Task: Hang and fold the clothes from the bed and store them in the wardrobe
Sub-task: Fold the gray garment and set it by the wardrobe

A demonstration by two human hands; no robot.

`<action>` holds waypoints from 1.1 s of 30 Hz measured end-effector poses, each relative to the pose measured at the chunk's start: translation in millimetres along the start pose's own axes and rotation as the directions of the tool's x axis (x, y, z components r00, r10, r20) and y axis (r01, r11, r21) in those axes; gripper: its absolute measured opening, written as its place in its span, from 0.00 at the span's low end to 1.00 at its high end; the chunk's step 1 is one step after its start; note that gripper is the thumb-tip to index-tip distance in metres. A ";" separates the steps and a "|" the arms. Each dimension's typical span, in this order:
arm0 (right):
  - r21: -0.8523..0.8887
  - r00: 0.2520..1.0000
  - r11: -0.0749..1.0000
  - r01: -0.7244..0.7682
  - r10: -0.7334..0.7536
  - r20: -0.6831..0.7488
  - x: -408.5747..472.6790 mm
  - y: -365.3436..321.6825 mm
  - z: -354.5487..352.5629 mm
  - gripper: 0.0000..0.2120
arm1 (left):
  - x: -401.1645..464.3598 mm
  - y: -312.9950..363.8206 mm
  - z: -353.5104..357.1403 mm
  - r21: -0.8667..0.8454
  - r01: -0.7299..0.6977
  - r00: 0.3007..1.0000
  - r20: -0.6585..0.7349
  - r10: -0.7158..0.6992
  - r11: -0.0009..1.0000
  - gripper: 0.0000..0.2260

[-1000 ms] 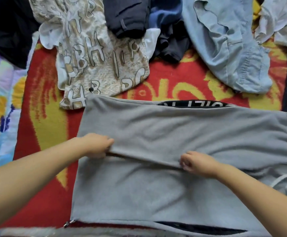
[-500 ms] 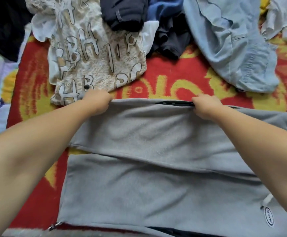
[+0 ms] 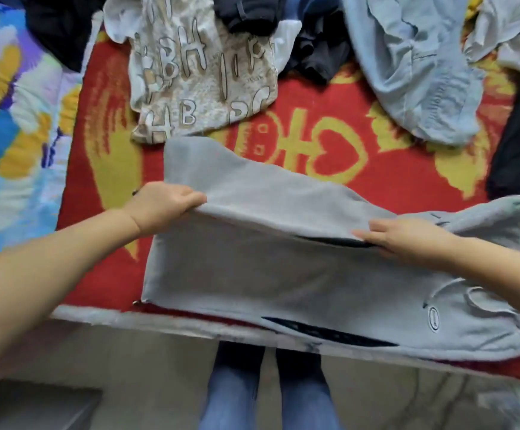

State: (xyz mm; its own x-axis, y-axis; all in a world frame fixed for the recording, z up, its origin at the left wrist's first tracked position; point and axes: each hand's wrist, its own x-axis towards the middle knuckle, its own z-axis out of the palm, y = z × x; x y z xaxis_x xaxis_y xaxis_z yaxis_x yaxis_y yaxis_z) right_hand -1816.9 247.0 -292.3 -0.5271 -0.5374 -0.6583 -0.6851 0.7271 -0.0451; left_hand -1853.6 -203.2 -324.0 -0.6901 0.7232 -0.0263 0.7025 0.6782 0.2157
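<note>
Grey sweatpants [image 3: 283,274] lie lengthwise along the near edge of the bed, with dark side stripes and a small oval logo at the right. The far leg is lifted and doubled toward me over the near leg. My left hand [image 3: 162,206] grips the folded edge at the left, thumb on top. My right hand [image 3: 407,238] holds the same edge at the right, fingers fairly straight over the cloth and the thumb below.
Behind the pants the red and yellow blanket [image 3: 314,144] carries a beige lettered shirt [image 3: 196,76], dark garments [image 3: 283,23], a light blue shirt [image 3: 413,66] and a white garment [image 3: 516,35]. A colourful sheet [image 3: 13,119] lies left. My legs [image 3: 271,389] stand at the bed's edge.
Both hands took the far edge of the pants and drew it back toward me, lifting that leg over the near one. The view has tipped down to the bed's edge.
</note>
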 end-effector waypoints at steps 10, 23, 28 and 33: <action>0.303 0.977 0.952 0.052 -0.112 0.183 -5.6 -158.3 99.6 0.19 | -144.8 77.9 87.8 0.266 0.217 0.662 0.667 -0.342 0.939 0.13; 0.036 0.844 0.844 -0.535 0.533 0.063 -116.6 177.1 139.0 0.33 | 169.2 358.6 117.9 -0.255 0.304 0.904 0.381 -0.194 0.918 0.15; -0.107 0.868 0.884 -0.455 0.467 0.170 -122.7 241.2 171.8 0.21 | 236.3 419.6 155.2 -0.352 0.533 0.813 0.464 -0.351 0.769 0.19; -0.009 0.963 0.967 -0.253 0.253 0.090 -189.7 219.8 178.9 0.11 | 229.1 435.4 150.1 -0.313 0.379 0.901 0.341 -0.269 0.871 0.07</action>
State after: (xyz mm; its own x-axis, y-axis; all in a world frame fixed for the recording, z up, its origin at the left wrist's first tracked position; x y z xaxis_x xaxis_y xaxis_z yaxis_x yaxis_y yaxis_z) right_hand -1777.5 585.2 -311.8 -0.6355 -0.2953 -0.7134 -0.5337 0.8357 0.1295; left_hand -1679.7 277.3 -382.7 -0.7517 0.5131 -0.4143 0.2960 0.8239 0.4833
